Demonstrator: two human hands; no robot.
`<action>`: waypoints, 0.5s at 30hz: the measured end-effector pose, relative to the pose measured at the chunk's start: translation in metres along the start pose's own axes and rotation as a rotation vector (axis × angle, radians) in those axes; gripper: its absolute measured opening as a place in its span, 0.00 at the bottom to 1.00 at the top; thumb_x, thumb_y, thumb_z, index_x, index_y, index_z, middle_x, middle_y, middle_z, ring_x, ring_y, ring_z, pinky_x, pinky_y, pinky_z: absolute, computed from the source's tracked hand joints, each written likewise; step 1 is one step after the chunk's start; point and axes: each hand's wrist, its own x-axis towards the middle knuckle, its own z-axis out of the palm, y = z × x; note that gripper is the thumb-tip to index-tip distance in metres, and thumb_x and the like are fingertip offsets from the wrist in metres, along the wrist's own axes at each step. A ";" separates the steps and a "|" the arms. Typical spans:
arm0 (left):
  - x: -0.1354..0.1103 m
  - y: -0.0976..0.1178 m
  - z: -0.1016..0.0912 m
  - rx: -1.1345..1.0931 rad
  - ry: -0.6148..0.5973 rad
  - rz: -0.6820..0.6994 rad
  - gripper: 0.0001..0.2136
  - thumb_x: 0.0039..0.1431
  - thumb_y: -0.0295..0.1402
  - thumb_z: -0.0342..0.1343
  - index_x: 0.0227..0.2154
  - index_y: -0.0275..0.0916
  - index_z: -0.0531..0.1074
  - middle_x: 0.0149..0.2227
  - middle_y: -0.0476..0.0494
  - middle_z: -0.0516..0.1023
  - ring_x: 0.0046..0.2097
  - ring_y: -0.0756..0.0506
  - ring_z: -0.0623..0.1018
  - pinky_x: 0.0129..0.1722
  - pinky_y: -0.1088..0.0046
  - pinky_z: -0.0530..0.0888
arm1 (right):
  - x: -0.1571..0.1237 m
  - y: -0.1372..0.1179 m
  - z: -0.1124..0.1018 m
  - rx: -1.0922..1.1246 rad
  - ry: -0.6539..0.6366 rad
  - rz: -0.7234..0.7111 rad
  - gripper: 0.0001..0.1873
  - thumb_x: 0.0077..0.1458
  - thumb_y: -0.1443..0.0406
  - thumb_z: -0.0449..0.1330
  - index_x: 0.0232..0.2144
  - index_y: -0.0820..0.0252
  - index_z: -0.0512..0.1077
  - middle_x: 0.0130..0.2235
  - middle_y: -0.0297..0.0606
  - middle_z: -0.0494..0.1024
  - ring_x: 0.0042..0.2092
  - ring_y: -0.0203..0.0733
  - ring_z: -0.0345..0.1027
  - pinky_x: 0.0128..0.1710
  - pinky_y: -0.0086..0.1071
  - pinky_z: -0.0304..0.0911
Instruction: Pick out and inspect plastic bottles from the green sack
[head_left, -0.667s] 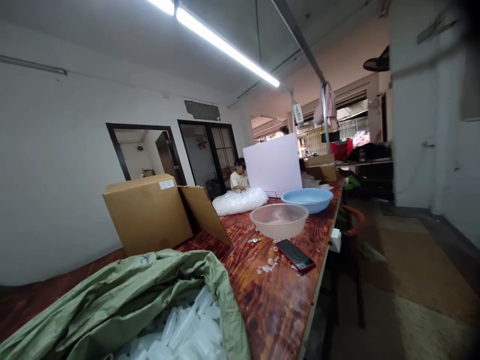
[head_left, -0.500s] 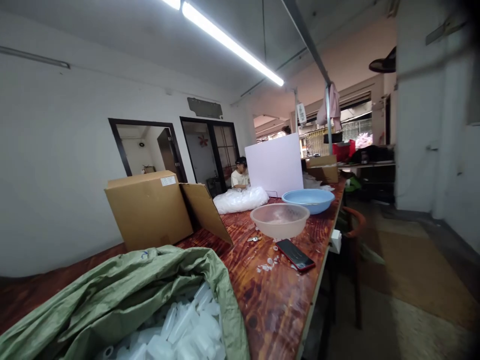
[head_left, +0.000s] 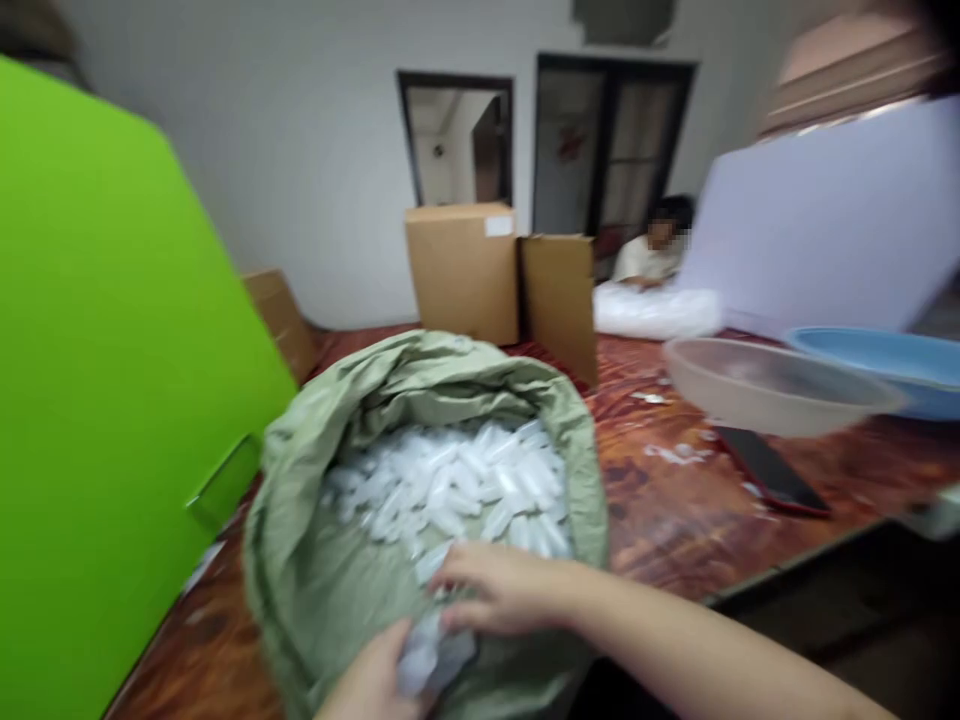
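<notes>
A green sack (head_left: 352,420) is seen lying open on the reddish wooden surface (head_left: 675,520). Its mouth is turned toward the camera and is filled with white translucent plastic pieces (head_left: 465,480). Both hands are placed at the near rim of the sack. The left hand (head_left: 371,685) is seen at the lower edge of the view, closed around a small bunch of the plastic pieces. The right hand (head_left: 499,595) is laid just above it, with the fingers bent down onto the same bunch. Whether it is clamped on anything cannot be told, as the view is blurred. The two hands are held close together, almost touching.

A bright green panel (head_left: 112,400) is stood at the left of the sack. Behind the sack, a cardboard box (head_left: 461,270) is set with one flap open. To the right, a pale translucent basin (head_left: 772,385) is placed beside a blue basin (head_left: 885,365). A dark phone (head_left: 772,470) is laid flat just in front of the pale one. A white board (head_left: 825,230) is stood behind the basins. A person (head_left: 652,250) is seated at the far end, beside a heap of white bags (head_left: 656,310).
</notes>
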 end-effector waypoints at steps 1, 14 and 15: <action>-0.008 -0.003 -0.002 0.001 -0.015 0.028 0.13 0.45 0.25 0.58 0.37 0.40 0.70 0.39 0.48 0.77 0.43 0.44 0.75 0.43 0.74 0.68 | 0.002 0.003 -0.003 -0.055 0.053 0.090 0.17 0.61 0.59 0.51 0.49 0.57 0.66 0.44 0.38 0.73 0.45 0.37 0.67 0.44 0.28 0.61; -0.035 -0.005 0.001 0.065 0.016 0.136 0.04 0.50 0.27 0.49 0.28 0.42 0.62 0.29 0.48 0.74 0.31 0.46 0.74 0.26 0.75 0.61 | 0.034 -0.018 0.018 -0.344 -0.186 0.235 0.13 0.51 0.75 0.50 0.34 0.66 0.73 0.35 0.49 0.74 0.36 0.48 0.71 0.33 0.36 0.62; -0.036 -0.006 0.001 0.073 0.019 0.133 0.04 0.49 0.27 0.49 0.28 0.42 0.62 0.30 0.48 0.74 0.31 0.46 0.74 0.26 0.75 0.61 | 0.034 -0.017 0.018 -0.335 -0.185 0.244 0.13 0.51 0.75 0.50 0.34 0.66 0.73 0.34 0.49 0.74 0.36 0.48 0.71 0.33 0.36 0.62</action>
